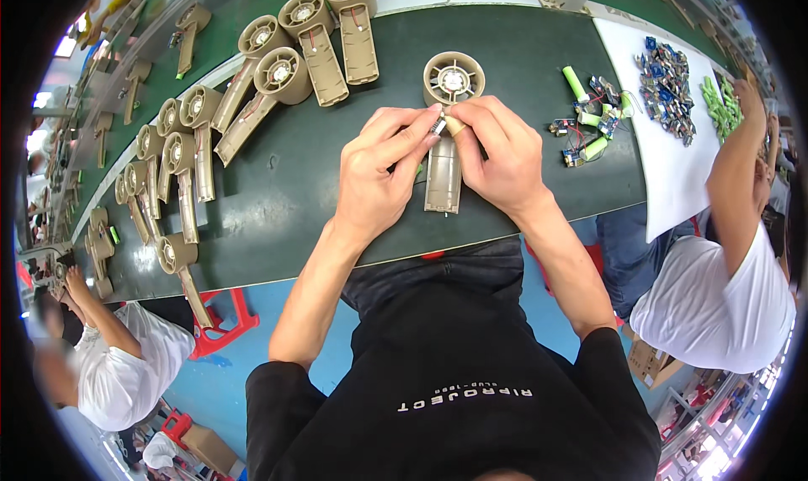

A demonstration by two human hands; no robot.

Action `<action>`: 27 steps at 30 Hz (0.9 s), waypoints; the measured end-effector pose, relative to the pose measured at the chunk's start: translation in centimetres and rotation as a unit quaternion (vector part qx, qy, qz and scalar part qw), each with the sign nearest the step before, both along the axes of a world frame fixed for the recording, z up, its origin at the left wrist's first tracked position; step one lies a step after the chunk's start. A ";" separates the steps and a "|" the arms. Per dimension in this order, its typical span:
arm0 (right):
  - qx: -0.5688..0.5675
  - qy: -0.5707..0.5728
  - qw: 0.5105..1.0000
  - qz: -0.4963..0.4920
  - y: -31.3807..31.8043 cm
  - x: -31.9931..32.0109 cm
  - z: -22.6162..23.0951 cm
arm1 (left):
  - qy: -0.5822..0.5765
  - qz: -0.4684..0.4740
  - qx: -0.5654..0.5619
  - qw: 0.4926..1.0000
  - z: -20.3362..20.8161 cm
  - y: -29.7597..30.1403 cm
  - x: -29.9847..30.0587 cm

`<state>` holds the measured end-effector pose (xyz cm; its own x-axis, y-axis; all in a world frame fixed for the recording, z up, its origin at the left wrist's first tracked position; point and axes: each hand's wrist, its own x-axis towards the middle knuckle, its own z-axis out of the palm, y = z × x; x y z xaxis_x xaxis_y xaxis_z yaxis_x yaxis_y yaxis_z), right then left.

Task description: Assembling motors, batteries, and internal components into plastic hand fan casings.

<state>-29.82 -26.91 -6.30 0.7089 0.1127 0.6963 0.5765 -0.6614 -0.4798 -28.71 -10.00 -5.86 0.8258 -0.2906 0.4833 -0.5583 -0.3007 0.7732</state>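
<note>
At least ten matte tan plastic fan housings point(282, 75) lie left; left hand point(376, 168) pinches one small component point(439, 126) above one trough-handled fan casing point(443, 182); right hand point(507, 151) narrows its fingertips alongside, hold indeterminable; rightward, at least four smooth green cylindrical cells point(575, 84).

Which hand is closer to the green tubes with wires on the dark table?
Right. The right hand is left of the green tubes, not touching them. The left hand is farther left, past the tan fan handle.
</note>
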 end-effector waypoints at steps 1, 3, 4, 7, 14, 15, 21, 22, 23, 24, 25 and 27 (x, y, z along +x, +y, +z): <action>0.002 0.002 1.000 0.004 0.0 -0.1 0.0 | 0.010 -0.008 0.005 1.000 0.1 0.1 0.0; 0.003 0.004 1.000 0.007 -0.1 -0.1 -0.1 | 0.019 -0.017 0.010 1.000 0.3 0.2 0.0; 0.004 0.006 1.000 0.011 -0.2 0.0 -0.1 | 0.025 -0.019 0.008 0.999 0.3 0.2 0.0; -0.020 0.019 1.000 0.010 -0.3 -0.2 0.4 | 0.016 -0.014 0.003 1.000 -0.2 0.3 0.2; 0.098 0.086 0.989 -0.064 -3.4 0.2 2.1 | 0.094 0.065 0.051 0.992 -0.2 -2.3 -2.3; 0.103 0.098 0.986 -0.089 -4.6 0.5 2.8 | 0.156 0.063 0.013 0.986 0.1 -2.5 -2.3; -0.042 0.151 0.941 -0.299 -14.5 0.8 3.8 | 0.084 0.137 0.086 0.983 6.9 1.3 3.9; -0.042 0.149 0.941 -0.300 -15.2 0.4 4.3 | 0.011 0.157 0.073 0.985 7.1 3.1 7.1; -0.030 0.198 0.924 -0.326 -15.7 -0.1 4.9 | -0.061 0.177 0.058 0.981 7.1 5.1 10.9; -0.018 0.246 0.902 -0.353 -16.0 -0.8 5.4 | -0.021 0.222 0.121 0.967 7.7 6.8 14.3; -0.017 0.244 0.904 -0.350 -15.6 -1.2 5.9 | 0.017 0.272 0.185 0.944 8.7 8.9 17.4; -0.014 0.358 0.865 -0.352 -14.1 -2.1 6.6 | 0.045 0.269 0.261 0.926 7.0 14.1 25.0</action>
<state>-31.94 -41.04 0.31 0.8569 -0.5125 0.0547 -0.4116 -0.7443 -0.5258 -3.74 4.12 1.16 0.9490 -0.0003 0.3154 -0.1599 -0.8624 0.4803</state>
